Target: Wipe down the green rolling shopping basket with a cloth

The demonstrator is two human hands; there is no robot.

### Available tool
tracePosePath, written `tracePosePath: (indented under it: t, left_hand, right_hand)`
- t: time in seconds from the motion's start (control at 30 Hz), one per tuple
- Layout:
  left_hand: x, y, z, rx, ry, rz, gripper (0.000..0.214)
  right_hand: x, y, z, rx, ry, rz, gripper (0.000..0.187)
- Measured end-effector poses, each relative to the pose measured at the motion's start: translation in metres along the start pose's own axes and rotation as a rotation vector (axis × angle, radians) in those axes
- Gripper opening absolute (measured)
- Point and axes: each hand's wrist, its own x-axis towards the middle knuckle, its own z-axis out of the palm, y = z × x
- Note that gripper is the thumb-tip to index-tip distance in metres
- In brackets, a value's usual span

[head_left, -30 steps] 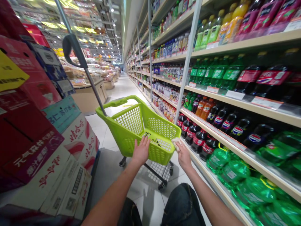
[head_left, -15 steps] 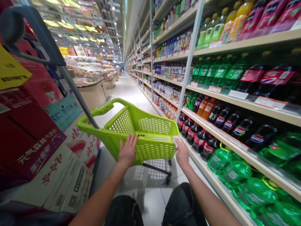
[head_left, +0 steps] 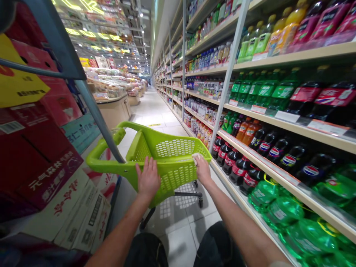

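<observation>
A lime-green wheeled shopping basket (head_left: 172,148) stands tipped on the aisle floor in front of me. Its grey pull handle (head_left: 91,107) slants up to the left. My left hand (head_left: 148,178) lies flat against the basket's near wall, fingers stretched up to the rim. My right hand (head_left: 203,171) is closed on a small white cloth (head_left: 196,157) and presses it on the rim near the basket's right corner. Inside, the basket looks empty.
Shelves of soft-drink bottles (head_left: 267,148) run along the right, with green bottles (head_left: 280,211) lowest. Stacked red and white cartons (head_left: 55,178) rise close on the left. Display counters (head_left: 114,107) stand further up the tiled aisle (head_left: 155,111). My knees show at the bottom.
The basket has swung and tipped to the left, its handle rising past my view. My left hand slid from the basket's inside to its outer wall. My right hand moved the cloth left along the rim.
</observation>
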Motion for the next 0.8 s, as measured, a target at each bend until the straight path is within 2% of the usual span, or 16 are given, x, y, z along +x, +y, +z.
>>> tracePosePath:
  t: [0.1,0.17,0.23,0.4,0.5,0.6,0.73,0.8]
  left_hand:
    - [0.004,0.001,-0.004,-0.020,-0.028,0.038,0.050]
    - [0.006,0.002,-0.006,-0.034,-0.027,0.064,0.049]
    - [0.007,0.002,-0.007,-0.054,-0.011,0.076,0.048]
    - [0.002,-0.002,-0.008,-0.115,0.023,0.084,0.043]
    - [-0.002,-0.003,-0.007,-0.148,0.048,0.107,0.043]
    - [-0.002,-0.004,-0.006,-0.181,0.070,0.119,0.042]
    - [-0.001,-0.009,-0.006,-0.216,0.066,0.150,0.041]
    - [-0.005,-0.015,-0.010,-0.228,0.065,0.211,0.043]
  right_hand:
    - [0.006,-0.042,0.022,0.080,-0.107,-0.232,0.048]
    - [0.008,-0.060,0.030,0.090,-0.152,-0.301,0.050]
    - [0.011,-0.060,0.030,0.069,-0.180,-0.264,0.049]
    - [0.016,-0.023,0.012,0.045,-0.195,-0.216,0.045]
    - [0.008,-0.017,0.008,0.026,-0.161,-0.174,0.045]
    - [-0.005,-0.040,0.019,0.026,-0.075,-0.123,0.046]
    - [-0.020,-0.088,0.043,0.100,-0.010,-0.305,0.049]
    - [-0.023,-0.091,0.048,0.085,-0.017,-0.352,0.050]
